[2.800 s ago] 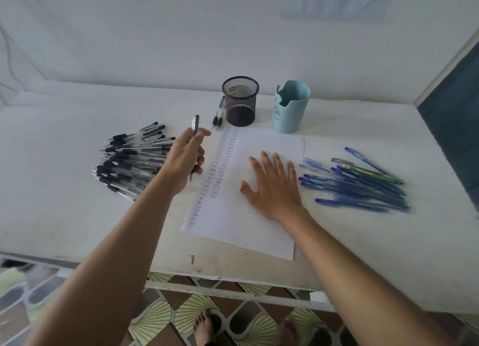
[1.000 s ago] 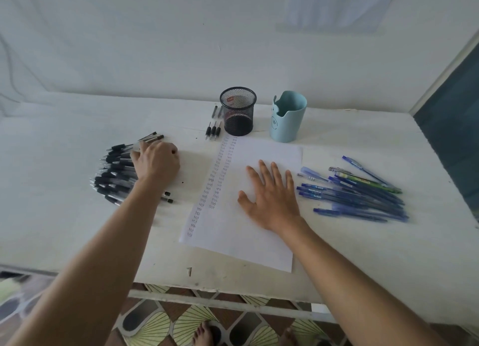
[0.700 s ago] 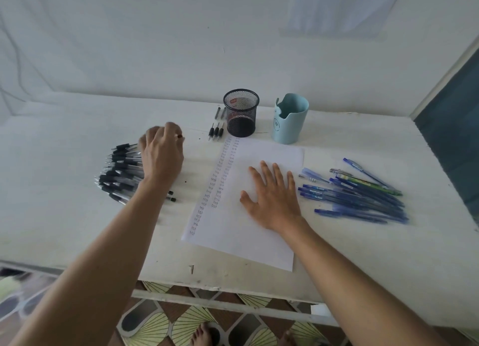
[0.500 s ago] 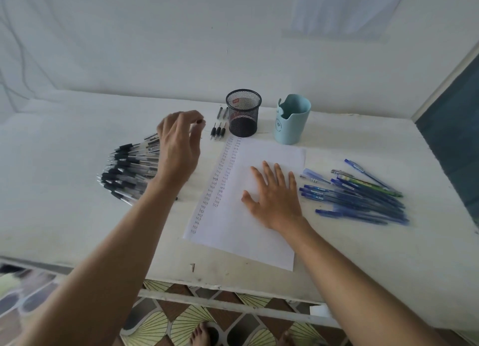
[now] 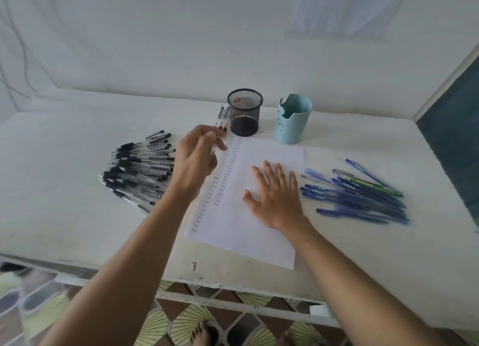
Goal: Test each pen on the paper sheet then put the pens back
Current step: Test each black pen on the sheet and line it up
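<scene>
A white paper sheet (image 5: 259, 231) with columns of small written marks along its left side lies in the middle of the table. My right hand (image 5: 274, 195) rests flat on it with fingers spread. My left hand (image 5: 197, 159) hovers over the sheet's upper left corner, fingers curled round a clear black-tipped pen (image 5: 213, 151) that shows only as a blur. To the left lies a pile of black pens (image 5: 140, 169). A pile of blue pens (image 5: 363, 195) lies on the right.
A black mesh pen cup (image 5: 245, 112) and a light blue cup (image 5: 293, 120) stand behind the sheet. Three short black pens (image 5: 221, 126) lie beside the mesh cup. The table's front edge (image 5: 233, 286) is close to me, with a wall behind.
My left hand went down onto the black pen pile, then lifted with a pen and moved right to the sheet's top left corner. My right hand stayed flat on the paper.
</scene>
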Tool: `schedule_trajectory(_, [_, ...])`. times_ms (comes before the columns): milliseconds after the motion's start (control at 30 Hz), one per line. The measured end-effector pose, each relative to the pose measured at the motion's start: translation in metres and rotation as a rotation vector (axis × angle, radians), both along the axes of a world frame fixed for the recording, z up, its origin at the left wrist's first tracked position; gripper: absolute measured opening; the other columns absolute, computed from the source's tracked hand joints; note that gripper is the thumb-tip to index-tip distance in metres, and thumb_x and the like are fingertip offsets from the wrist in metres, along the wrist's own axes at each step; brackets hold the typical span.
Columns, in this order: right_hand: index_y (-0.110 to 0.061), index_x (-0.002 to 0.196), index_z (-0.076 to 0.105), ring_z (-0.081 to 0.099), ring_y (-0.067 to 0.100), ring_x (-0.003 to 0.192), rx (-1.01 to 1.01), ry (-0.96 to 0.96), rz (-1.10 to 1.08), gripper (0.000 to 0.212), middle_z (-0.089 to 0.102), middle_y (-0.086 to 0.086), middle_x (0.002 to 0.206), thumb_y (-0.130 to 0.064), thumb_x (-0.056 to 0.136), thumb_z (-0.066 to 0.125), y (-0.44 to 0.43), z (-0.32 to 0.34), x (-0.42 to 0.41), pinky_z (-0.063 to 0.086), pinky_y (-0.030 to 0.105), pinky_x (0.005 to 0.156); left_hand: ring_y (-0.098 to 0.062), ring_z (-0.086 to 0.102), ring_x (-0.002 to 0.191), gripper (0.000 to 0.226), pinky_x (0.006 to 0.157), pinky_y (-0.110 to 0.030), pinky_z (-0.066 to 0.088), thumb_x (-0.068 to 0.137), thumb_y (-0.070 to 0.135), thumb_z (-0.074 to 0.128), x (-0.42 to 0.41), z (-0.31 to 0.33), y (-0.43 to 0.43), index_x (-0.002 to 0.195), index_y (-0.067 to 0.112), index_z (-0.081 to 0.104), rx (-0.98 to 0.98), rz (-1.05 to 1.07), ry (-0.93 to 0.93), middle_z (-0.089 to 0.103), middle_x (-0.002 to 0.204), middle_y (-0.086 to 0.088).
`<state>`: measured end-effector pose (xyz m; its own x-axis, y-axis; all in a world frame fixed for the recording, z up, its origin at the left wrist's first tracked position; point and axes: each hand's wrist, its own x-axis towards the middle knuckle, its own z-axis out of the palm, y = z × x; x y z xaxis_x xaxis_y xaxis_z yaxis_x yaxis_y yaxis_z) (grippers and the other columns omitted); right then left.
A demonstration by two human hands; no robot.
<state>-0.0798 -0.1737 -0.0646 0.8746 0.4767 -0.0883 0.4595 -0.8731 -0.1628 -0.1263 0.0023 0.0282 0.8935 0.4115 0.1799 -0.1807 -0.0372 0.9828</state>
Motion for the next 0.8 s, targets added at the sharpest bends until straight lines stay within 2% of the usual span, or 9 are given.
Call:
schedule_trajectory(67, [-0.032, 0.159, 0.002, -0.011, 0.025, 0.154, 0.006, -0.002, -0.001, 0.092, -0.007, 0.000, 0.168, -0.069, 0.075, -0.006, 0.000, 0.000, 0.000, -0.009, 0.053, 0.122, -0.012, 0.031, 0.047, 0.018, 0.043, -0.022, 0.019, 0.099, 0.020, 0.050, 0.000, -0.004, 0.004, 0.102, 0.010, 0.065, -0.166, 0.005, 0.001, 0.063, 0.086, -0.007])
schedule_trajectory(200, [-0.032, 0.159, 0.004, -0.011, 0.025, 0.154, 0.038, 0.009, -0.004, 0.090, -0.006, -0.001, 0.168, -0.068, 0.077, -0.003, 0.000, 0.001, -0.001, -0.009, 0.053, 0.122, -0.008, 0.034, 0.041, 0.029, 0.040, -0.020, 0.025, 0.097, -0.006, 0.044, -0.005, -0.021, 0.011, 0.093, 0.006, 0.069, -0.360, 0.138, 0.032, 0.059, 0.064, -0.002])
schedule_trajectory(267, [-0.031, 0.159, 0.005, -0.012, 0.025, 0.154, 0.038, 0.012, -0.005, 0.087, -0.006, 0.000, 0.168, -0.068, 0.081, 0.001, 0.000, 0.001, -0.001, -0.010, 0.053, 0.121, -0.012, 0.051, 0.055, 0.031, 0.050, -0.021, 0.036, 0.097, 0.000, 0.040, -0.008, -0.032, 0.018, 0.104, 0.007, 0.070, -0.547, 0.118, 0.032, 0.069, 0.087, -0.004])
schedule_trajectory(333, [-0.030, 0.159, 0.004, -0.013, 0.025, 0.153, 0.023, 0.012, -0.008, 0.077, -0.008, -0.001, 0.168, -0.066, 0.092, 0.013, 0.000, 0.002, -0.001, -0.010, 0.053, 0.121, -0.015, 0.053, 0.066, 0.036, 0.061, -0.026, 0.039, 0.103, 0.021, 0.036, -0.012, -0.042, 0.024, 0.114, 0.008, 0.068, -0.657, 0.024, 0.045, 0.065, 0.093, -0.007])
schedule_trajectory(467, [-0.030, 0.160, 0.003, -0.014, 0.025, 0.153, 0.014, 0.017, -0.005, 0.072, -0.009, 0.000, 0.168, -0.061, 0.099, 0.023, -0.001, 0.004, -0.001, -0.010, 0.053, 0.121, -0.022, 0.054, 0.051, 0.066, 0.048, -0.028, 0.042, 0.106, 0.048, 0.028, -0.016, -0.055, 0.022, 0.101, -0.003, 0.070, -0.362, 0.025, 0.179, 0.061, 0.069, -0.013])
schedule_trajectory(600, [-0.030, 0.160, 0.004, -0.013, 0.025, 0.153, 0.019, 0.014, -0.008, 0.072, -0.008, 0.000, 0.168, -0.062, 0.098, 0.023, 0.000, 0.003, -0.001, -0.010, 0.053, 0.121, -0.024, 0.067, 0.057, 0.017, 0.058, -0.033, 0.057, 0.089, 0.020, 0.072, -0.018, -0.059, 0.017, 0.085, 0.004, 0.067, -0.130, 0.103, 0.143, 0.069, 0.068, -0.008])
schedule_trajectory(633, [-0.030, 0.160, 0.004, -0.013, 0.025, 0.153, 0.019, 0.012, -0.008, 0.072, -0.007, 0.000, 0.168, -0.062, 0.098, 0.023, 0.000, 0.004, -0.001, -0.010, 0.053, 0.121, -0.023, 0.067, 0.056, 0.016, 0.058, -0.032, 0.057, 0.083, 0.012, 0.078, -0.018, -0.061, 0.016, 0.082, 0.006, 0.063, -0.071, 0.109, 0.163, 0.069, 0.066, -0.007])
schedule_trajectory(700, [-0.029, 0.160, 0.004, -0.012, 0.026, 0.154, 0.019, 0.005, -0.006, 0.072, -0.006, 0.001, 0.168, -0.062, 0.098, 0.023, 0.000, 0.003, 0.000, -0.009, 0.053, 0.122, -0.022, 0.066, 0.055, 0.024, 0.055, -0.030, 0.056, 0.081, 0.001, 0.078, -0.020, -0.065, 0.015, 0.080, 0.008, 0.055, 0.038, 0.115, 0.198, 0.064, 0.062, -0.005])
schedule_trajectory(800, [-0.029, 0.160, 0.005, -0.011, 0.026, 0.154, 0.025, 0.001, -0.004, 0.072, -0.006, 0.001, 0.168, -0.062, 0.098, 0.024, 0.000, 0.003, 0.000, -0.008, 0.054, 0.122, -0.026, 0.073, 0.071, 0.010, 0.069, -0.037, 0.061, 0.087, -0.003, 0.069, -0.022, -0.068, 0.015, 0.087, 0.002, 0.060, 0.109, 0.086, 0.209, 0.070, 0.077, -0.009])
